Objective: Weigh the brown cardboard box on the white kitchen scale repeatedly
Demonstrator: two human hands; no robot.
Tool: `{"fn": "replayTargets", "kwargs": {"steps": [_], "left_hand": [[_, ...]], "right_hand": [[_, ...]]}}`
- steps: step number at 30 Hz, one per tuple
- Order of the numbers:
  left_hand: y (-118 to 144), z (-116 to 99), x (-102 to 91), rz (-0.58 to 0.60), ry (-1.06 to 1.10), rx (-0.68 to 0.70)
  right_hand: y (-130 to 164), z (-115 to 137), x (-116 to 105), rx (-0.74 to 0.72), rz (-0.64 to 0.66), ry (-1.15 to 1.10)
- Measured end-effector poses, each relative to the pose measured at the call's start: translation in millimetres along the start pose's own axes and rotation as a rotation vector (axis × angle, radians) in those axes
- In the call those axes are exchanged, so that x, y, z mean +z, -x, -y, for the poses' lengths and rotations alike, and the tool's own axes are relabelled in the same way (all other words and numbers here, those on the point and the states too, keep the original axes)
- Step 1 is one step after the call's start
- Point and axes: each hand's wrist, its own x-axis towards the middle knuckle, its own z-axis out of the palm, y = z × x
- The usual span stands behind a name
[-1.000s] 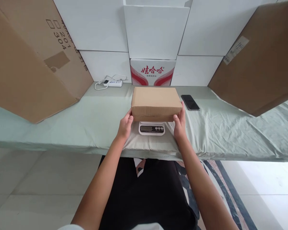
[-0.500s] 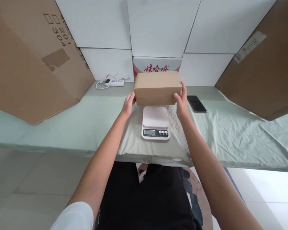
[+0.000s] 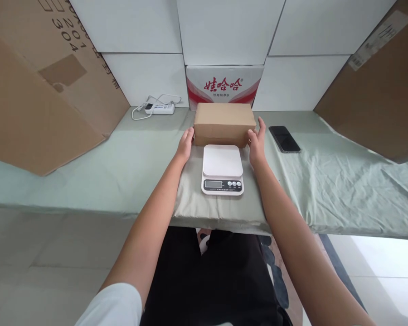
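Head view: the left-hand grip (image 3: 185, 144) and right-hand grip (image 3: 257, 142) clasp the plain brown cardboard box (image 3: 224, 127) from its two short ends, neither nearer. Its long axis runs left to right between them, just beyond the white digital scale (image 3: 222, 162) on the cloth-covered bench (image 3: 129, 167). Farther right lies a smartphone (image 3: 284, 139); farther left, a power strip (image 3: 160, 109).

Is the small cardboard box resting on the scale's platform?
No, the small cardboard box is behind the scale, between the left hand and right hand, with the scale's platform visible in front of it.
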Motion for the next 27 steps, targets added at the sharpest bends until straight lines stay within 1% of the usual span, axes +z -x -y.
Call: {"fn": "replayTargets", "kwargs": {"steps": [3,5,6,9,11,13,17,22,25,27], "left_hand": [[4,1,-6.1,-0.045,0.034,-0.095],[5,4,-9.5,-0.074,0.028,-0.104],[5,5,-10.7,-0.086,0.023,-0.103],[5,11,-12.4,-0.096,0.023,-0.089],[5,12,-12.0,-0.083,0.031,-0.077],[5,11,-11.0,-0.081,0.04,-0.074],[9,8,-9.5,-0.1,0.058,-0.08],[13,6,-9.7,-0.108,0.096,-0.099],[14,7,-9.3,-0.099,0.075,-0.101],[14,9,-8.5,-0.072,0.056,-0.023]], "right_hand": [[15,3,-10,0.055,-0.033,0.023],[35,5,-18,0.112,-0.003,0.045],[47,5,-22,0.14,0.035,0.052],[85,8,-30,0.194,0.211,0.125],[105,11,-31,0.179,0.301,0.228],[117,14,-30,0.152,0.337,0.344],[119,18,-23,0.14,0.336,0.493],[108,14,-21,0.19,0.408,0.547],[101,10,-25,0.175,0.394,0.468],[93,10,-30,0.208,0.329,0.333]]}}
